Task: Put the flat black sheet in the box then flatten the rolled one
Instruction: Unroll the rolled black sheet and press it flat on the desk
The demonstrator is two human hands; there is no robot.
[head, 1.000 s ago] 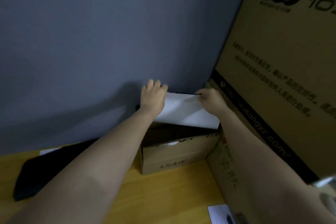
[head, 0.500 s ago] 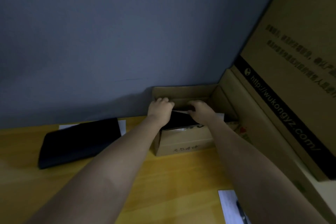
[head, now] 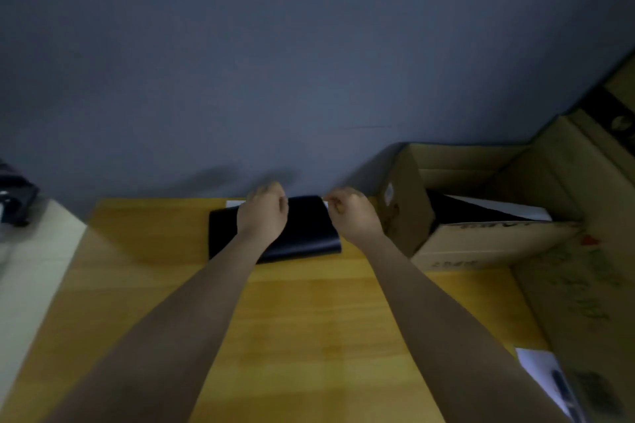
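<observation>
The flat black sheet (head: 464,211), white on its other face, leans inside the open cardboard box (head: 481,244) at the right. The rolled black sheet (head: 305,233) lies on the wooden table near the wall, left of the box. My left hand (head: 263,213) is over the roll's far edge near its middle, fingers curled. My right hand (head: 352,213) is at the roll's far right corner, fingers curled by a white edge. Blur hides whether either hand grips the sheet.
A grey wall (head: 275,62) runs along the table's far edge. A large printed carton (head: 591,285) stands at the right, against the small box. A white paper with a dark pen (head: 546,378) lies at the near right. Dark objects (head: 13,203) sit at the far left.
Both hands left the box, where the flat sheet now rests, and moved left to the rolled sheet's far edge. The view swung left and down.
</observation>
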